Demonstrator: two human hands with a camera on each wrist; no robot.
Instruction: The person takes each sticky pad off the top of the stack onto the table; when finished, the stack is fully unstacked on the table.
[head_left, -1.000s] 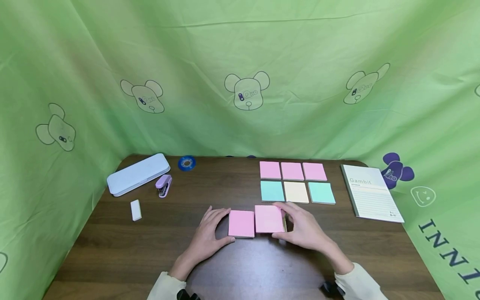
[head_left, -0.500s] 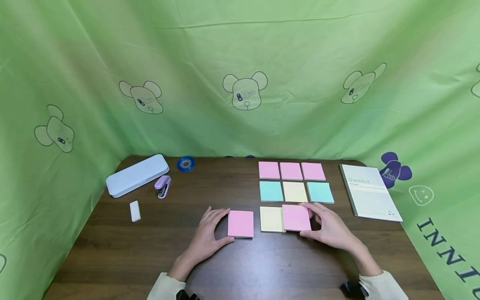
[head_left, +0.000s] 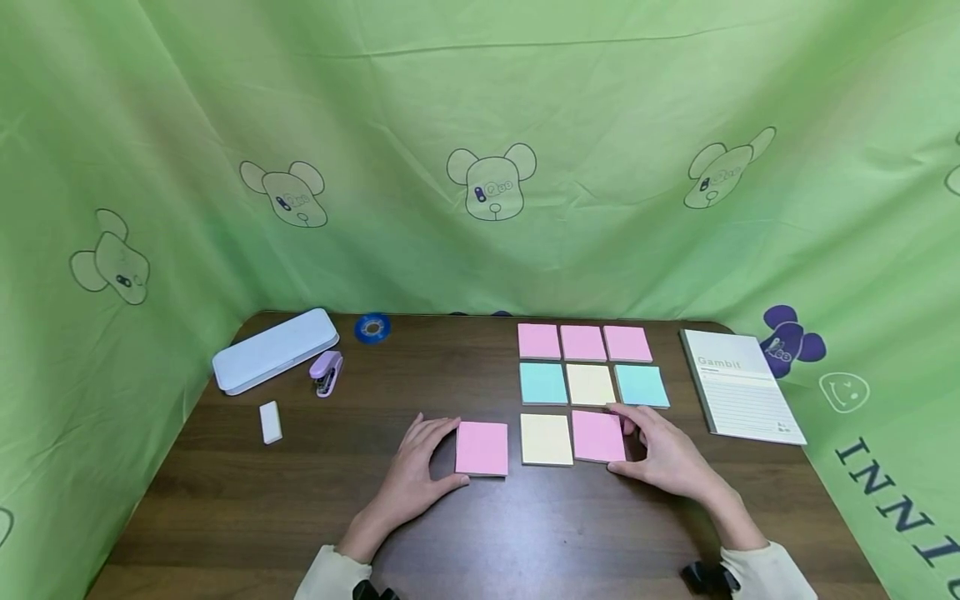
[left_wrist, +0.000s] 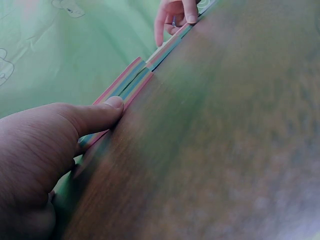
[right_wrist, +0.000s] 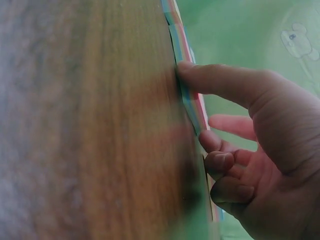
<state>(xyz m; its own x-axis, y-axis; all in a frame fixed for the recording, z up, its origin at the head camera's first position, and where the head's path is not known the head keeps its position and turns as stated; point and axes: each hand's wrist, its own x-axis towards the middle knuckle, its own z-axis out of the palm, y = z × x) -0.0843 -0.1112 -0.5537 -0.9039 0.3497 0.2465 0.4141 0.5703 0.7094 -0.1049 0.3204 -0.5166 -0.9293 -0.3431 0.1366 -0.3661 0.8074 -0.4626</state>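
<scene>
The head view is bright and evenly lit from above — soft, diffuse light with only faint shadows under the hands, and a dull sheen on the wooden table at lower centre. Its edges bow with wide-angle distortion. Both wrist views are dimmer and soft — the tabletop blurs into streaks, and the near thumb fills the lower left out of focus.

Both wrist views blur the tabletop, and the notebook print looks too small to read.
</scene>
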